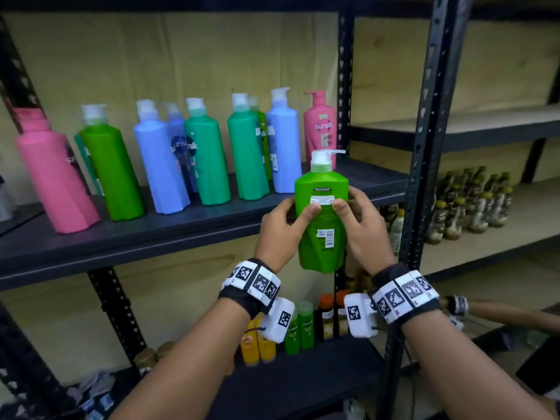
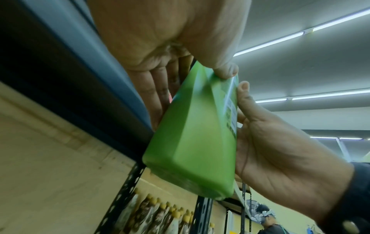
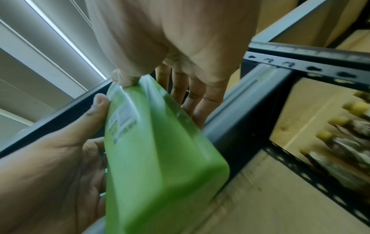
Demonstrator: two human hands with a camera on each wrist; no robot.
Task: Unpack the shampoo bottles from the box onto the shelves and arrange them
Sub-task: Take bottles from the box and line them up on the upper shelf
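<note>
— While both hands were up in front of the rack, what did they hold?

— The left hand (image 1: 283, 227) and the right hand (image 1: 360, 225) held one light green bottle (image 1: 321, 219) between them. Each thumb pressed on its back label, and the other fingers were curled round its sides. So the grip of both hands was closed on the bottle.

— Where was this bottle?

— It was upright in the air, just before the front edge of the dark shelf (image 1: 181, 231), near the right end of it. Its white pump (image 1: 323, 157) pointed to the right. The base hung lower than the shelf edge and did not touch it.

— And what stood on the shelf?

— A row of big bottles (image 1: 209, 150) stood along it: pink at the left end, then green, blue, teal, teal and blue, with a pink Sunsilk bottle (image 1: 320, 125) at the back right corner. Some were blurred.

— Anything below?

— Small green bottles (image 1: 300, 327) and orange ones (image 1: 257, 347) stood on the lower shelf.
</note>
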